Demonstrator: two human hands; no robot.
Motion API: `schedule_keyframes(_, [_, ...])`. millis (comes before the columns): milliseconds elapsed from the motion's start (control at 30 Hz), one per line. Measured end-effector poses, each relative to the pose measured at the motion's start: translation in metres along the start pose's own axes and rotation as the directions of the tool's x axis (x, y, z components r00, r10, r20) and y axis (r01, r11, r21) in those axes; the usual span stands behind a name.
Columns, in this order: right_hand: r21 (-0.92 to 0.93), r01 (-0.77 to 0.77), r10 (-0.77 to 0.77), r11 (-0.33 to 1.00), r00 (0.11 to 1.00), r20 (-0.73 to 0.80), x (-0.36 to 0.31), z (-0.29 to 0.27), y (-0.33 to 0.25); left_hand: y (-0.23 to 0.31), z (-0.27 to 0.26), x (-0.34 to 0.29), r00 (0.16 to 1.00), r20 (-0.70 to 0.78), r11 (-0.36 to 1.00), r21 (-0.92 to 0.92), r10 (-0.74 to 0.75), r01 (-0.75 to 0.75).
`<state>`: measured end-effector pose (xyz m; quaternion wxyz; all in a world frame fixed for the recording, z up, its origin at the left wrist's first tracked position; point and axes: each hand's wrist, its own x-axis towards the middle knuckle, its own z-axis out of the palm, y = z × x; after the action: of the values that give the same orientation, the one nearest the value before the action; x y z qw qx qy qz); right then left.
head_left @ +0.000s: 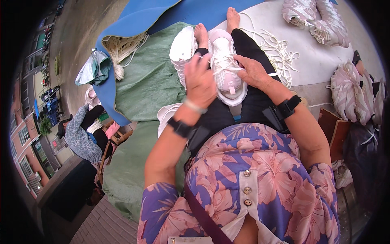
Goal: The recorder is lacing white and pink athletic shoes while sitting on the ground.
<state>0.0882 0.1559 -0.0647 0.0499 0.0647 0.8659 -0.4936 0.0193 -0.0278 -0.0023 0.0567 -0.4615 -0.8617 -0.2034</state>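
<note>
Note first the broad green sheet (150, 81), running left of the legs to the curled edge of a blue mat (130, 26). Along its middle, find bare room for swinging a lace out. Expect less room on the pale sheet (313, 61) to the right: mind the black-trousered legs (256, 49) alongside, the bundled shoes (319, 20) toward its far right corner and the loose laces (280, 53) heaped toward its near left edge, easy to snag.

Find the white-and-pink shoe (227, 77) over the lap, toe pointing away, with white footwear (182, 44) crowding its left flank. Looks light, soft in the upper, firmer in the sole; should flex rather than break. Best held by the sole rim or heel.

See the left hand (199, 83) at the shoe's left side, fingers blurred and partly spread; cannot tell whether gripping anything. See the right hand (256, 75) opposite, fingers pinched narrow, apparently on the white lace (227, 68): limp, thin, perhaps slippery, so best taken near its end.
</note>
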Motion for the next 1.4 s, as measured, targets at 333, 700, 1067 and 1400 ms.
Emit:
schedule_keyframes(333, [-0.258,0.017,-0.020,0.966,1.000,-0.008,-0.009,0.008,-0.013,-0.144,-0.123,-0.214,0.398,0.258,0.420,0.812,-0.880,0.404])
schedule_keyframes(700, [-0.239,-0.113,0.007,0.964,0.914,-0.406,0.015,-0.002,-0.003,-0.039,-0.001,-0.017,0.980,0.096,0.980,-0.078,-0.177,0.184])
schedule_keyframes(1067, [0.085,0.206,-0.141,0.975,0.866,-0.480,0.038,0.005,-0.018,-0.009,0.034,0.002,0.965,0.149,0.960,-0.149,-0.216,0.238])
schedule_keyframes(1400, [0.407,-0.216,0.138,0.887,0.967,0.213,0.010,-0.040,-0.003,-0.008,0.036,0.003,0.945,0.201,0.950,-0.129,-0.256,0.285])
